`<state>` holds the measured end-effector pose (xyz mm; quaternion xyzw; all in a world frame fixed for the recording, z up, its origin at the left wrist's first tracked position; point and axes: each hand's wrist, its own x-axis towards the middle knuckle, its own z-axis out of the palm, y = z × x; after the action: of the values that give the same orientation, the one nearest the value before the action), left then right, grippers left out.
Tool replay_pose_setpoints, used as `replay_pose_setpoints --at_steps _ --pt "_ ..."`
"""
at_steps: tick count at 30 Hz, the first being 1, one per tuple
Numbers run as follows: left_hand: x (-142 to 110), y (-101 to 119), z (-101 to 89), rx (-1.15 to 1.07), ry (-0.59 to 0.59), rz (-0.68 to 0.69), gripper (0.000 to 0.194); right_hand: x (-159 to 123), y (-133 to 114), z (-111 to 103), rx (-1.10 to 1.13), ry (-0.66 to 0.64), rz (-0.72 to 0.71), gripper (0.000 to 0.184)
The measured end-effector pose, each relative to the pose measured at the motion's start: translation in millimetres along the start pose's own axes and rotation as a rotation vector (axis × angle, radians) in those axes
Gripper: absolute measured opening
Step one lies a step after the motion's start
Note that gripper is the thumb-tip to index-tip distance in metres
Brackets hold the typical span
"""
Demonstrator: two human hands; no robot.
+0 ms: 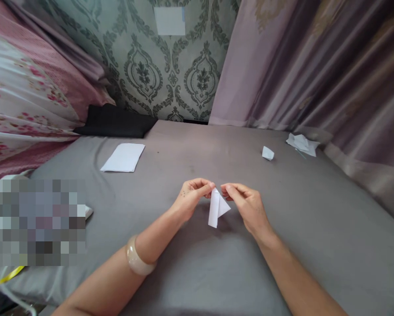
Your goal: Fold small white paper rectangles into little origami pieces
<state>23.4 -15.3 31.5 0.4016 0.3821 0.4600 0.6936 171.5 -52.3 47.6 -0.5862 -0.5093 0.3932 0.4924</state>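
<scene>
A small folded piece of white paper (214, 210) hangs over the bed in front of me, with a narrow strip on its left and a triangular flap pointing right. My left hand (197, 193) is closed in a pinch on its top tip. Close by on the right is my right hand (244, 202), its thumb and fingers curled together beside the flap's slanted edge. Whether those fingertips touch the paper or hold anything is hidden. A pale bangle (138, 259) circles my left wrist.
On the grey sheet (190, 272) lie a white paper stack (123, 158), a small folded paper piece (268, 153) and crumpled white papers (302, 144). Black cloth (117, 122) lies at the back left. Curtains (302, 66) hang at the right; a yellow strip (12, 275) is lower left.
</scene>
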Motion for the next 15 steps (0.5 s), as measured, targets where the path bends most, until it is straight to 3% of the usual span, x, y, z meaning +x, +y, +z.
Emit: replay_pose_setpoints --at_steps 3,15 --pt "-2.9 0.1 3.1 0.025 -0.017 0.034 0.022 3.2 -0.8 -0.8 0.155 -0.131 0.175 0.034" --pt "-2.2 -7.9 7.5 0.104 0.064 0.064 0.025 5.2 13.5 1.7 0.208 -0.210 0.241 0.036"
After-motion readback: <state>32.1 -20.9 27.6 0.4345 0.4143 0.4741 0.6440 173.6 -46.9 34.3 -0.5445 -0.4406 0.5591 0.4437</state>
